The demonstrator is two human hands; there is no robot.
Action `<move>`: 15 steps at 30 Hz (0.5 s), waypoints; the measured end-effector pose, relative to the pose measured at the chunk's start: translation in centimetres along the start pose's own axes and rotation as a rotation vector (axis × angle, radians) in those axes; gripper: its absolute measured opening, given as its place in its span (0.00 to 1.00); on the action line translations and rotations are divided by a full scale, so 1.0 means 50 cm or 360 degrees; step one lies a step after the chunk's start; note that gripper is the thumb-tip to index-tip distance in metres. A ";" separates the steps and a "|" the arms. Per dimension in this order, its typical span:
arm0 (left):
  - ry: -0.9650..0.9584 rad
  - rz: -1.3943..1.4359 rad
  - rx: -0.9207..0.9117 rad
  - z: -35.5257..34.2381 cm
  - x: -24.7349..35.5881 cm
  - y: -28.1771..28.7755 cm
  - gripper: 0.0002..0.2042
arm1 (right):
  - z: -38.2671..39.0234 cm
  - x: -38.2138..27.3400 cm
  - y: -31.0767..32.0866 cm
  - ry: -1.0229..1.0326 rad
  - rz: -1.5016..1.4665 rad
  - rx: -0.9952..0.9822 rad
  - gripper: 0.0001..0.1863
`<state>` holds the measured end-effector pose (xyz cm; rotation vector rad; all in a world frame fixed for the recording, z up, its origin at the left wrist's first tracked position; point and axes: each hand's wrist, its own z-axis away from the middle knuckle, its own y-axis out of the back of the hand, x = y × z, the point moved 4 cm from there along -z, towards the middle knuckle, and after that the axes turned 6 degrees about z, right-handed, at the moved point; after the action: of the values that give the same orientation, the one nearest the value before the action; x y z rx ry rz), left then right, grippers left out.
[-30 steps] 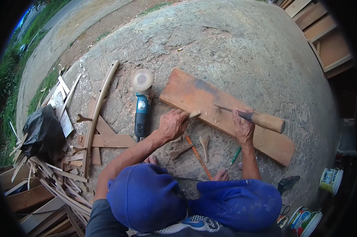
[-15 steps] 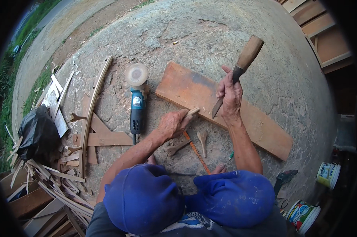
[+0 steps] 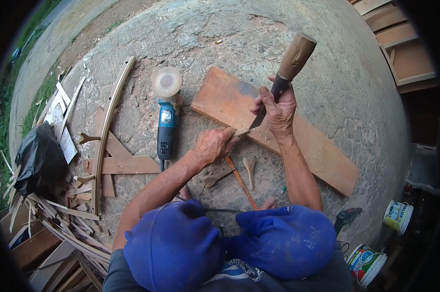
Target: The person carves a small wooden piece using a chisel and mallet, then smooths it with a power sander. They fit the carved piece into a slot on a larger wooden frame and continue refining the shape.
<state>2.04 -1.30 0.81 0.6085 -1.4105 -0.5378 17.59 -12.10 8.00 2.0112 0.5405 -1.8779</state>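
Observation:
My left hand (image 3: 213, 145) is closed round a small, pale piece of wood (image 3: 241, 132) whose end sticks out past the fingers. In my right hand (image 3: 280, 111) is a chisel (image 3: 277, 85) with a thick wooden handle, gripped at its dark metal neck. The handle points up and away, and the blade slants down to the end of the small wood. Both hands are over the near edge of a thick reddish plank (image 3: 322, 155) lying on the ground. Two forked wooden pieces (image 3: 249, 173) (image 3: 218, 178) lie below my hands beside an orange saw-toothed strip (image 3: 241, 183).
A teal angle grinder (image 3: 166, 121) lies left of the plank. Beyond it is a long curved wooden strip (image 3: 108, 126) over crossed boards (image 3: 127, 164). Wood scraps (image 3: 66, 224) and a black plastic bag (image 3: 42, 158) fill the left side. Two buckets (image 3: 397, 217) (image 3: 366, 265) stand at lower right.
My right hand has tilted the chisel and brought its blade against the end of the small wood. Before, the blade tip stood apart from it. The whole view has shifted slightly.

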 end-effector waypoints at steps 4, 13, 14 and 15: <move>0.0044 0.0039 -0.0067 -0.003 -0.003 0.003 0.12 | -0.003 -0.009 -0.007 0.0088 0.0190 0.0052 0.19; 0.0017 0.0016 -0.0045 -0.005 -0.008 0.001 0.14 | 0.002 0.040 0.018 0.0277 0.0228 -0.0069 0.13; 0.0029 0.0011 -0.0064 -0.007 -0.011 0.000 0.14 | 0.001 0.039 0.017 0.0333 0.0163 -0.0106 0.13; 0.0050 0.0006 -0.0089 -0.009 -0.009 0.002 0.15 | -0.005 0.049 0.024 0.0169 0.0162 -0.0156 0.15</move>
<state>2.47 -0.89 0.50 0.5667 -1.3624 -0.5606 18.54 -12.93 5.54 2.0428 0.5365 -1.6610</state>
